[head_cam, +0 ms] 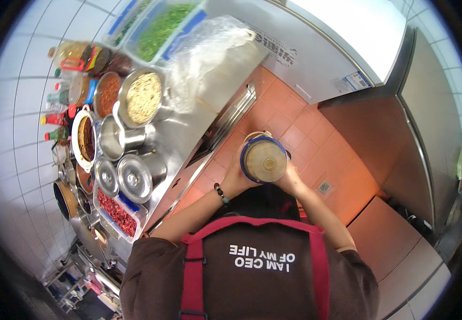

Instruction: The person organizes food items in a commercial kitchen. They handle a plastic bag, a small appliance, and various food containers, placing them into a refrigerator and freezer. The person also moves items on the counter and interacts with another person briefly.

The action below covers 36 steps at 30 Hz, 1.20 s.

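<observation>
In front of my body, over the tiled floor, a round tub with a blue rim (263,160) and a pale looped handle is held between both hands. Its top or lid looks cloudy and see-through, with a small ring in the middle. My left hand (237,174), below a beaded bracelet on the wrist, grips the tub's left side. My right hand (289,176) holds its right side. The fingers of both hands are partly hidden by the tub.
On the steel counter (179,138) at left stand a pot of pale sliced food (144,98), lidded pots (135,179), a container of red meat (117,212), bottles and tubs of chopped greens (163,32). A white appliance (315,52) is ahead; steel cabinets (379,140) stand at right.
</observation>
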### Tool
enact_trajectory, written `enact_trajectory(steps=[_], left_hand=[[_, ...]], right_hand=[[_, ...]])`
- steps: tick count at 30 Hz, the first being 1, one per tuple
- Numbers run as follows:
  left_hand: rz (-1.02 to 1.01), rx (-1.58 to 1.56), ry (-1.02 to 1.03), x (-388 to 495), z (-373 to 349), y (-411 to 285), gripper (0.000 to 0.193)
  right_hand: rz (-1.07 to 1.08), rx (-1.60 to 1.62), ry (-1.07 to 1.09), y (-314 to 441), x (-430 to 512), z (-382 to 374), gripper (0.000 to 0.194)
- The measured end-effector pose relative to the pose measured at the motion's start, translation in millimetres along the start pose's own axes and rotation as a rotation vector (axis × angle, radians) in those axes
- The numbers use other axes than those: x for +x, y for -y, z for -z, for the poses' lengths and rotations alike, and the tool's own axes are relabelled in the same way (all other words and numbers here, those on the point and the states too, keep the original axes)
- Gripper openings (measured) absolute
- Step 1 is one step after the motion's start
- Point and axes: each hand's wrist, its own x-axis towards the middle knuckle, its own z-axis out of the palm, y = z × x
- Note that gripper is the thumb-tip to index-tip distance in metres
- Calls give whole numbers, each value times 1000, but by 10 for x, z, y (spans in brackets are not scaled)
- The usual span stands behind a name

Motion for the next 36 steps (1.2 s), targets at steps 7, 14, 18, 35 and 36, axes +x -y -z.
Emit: enact_trajectory(steps=[7, 14, 18, 35, 36], left_hand=[[273, -80, 126, -102, -705, 997, 82], [503, -142, -69, -393, -582, 2015, 84], [561, -235, -366, -323, -419, 2216, 55], [468, -368, -688, -330, 202, 2896, 72], [492, -353, -705, -292, 228, 2902, 71]], right_hand=[[-77, 32, 77, -1176, 76, -35, 87], [118, 26, 163, -1664, 785, -424, 82], [306, -50, 190, -1852, 1292, -861, 73], [617, -57, 327, -1723, 2224, -1476, 61], [618, -46, 315, -1738, 2260, -1507, 58]])
